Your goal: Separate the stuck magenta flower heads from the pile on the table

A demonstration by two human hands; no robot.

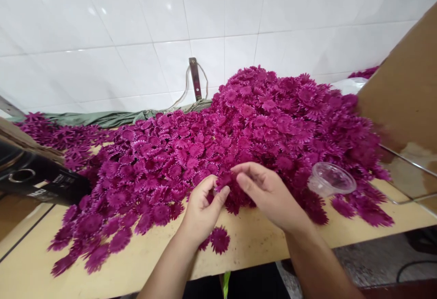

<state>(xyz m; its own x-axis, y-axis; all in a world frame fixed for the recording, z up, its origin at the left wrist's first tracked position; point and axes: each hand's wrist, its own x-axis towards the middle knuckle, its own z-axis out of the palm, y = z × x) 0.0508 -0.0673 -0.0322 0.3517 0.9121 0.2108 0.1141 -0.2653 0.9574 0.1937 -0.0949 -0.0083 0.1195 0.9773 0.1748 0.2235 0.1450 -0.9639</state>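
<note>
My left hand (205, 205) is closed, with thumb and fingers pinching a magenta artificial flower head (224, 181) at the front of a big heap. Facing it from the right, my right hand (264, 194) has its fingers curved and its thumb apart, close to that same flower's edge. I see nothing held in it. Many like flower heads (194, 149) pile up behind both hands. A loose flower head (220, 240) lies on the tabletop just below my left hand, partly overlapping another one beside the wrist.
A clear plastic cup (332, 180) leans on the heap at right. On the left lies a black cylinder (44, 176) with white lettering. A cardboard box (406, 103) stands at right. Green cloth (92, 118) and a metal bracket (195, 79) are by the tiled wall.
</note>
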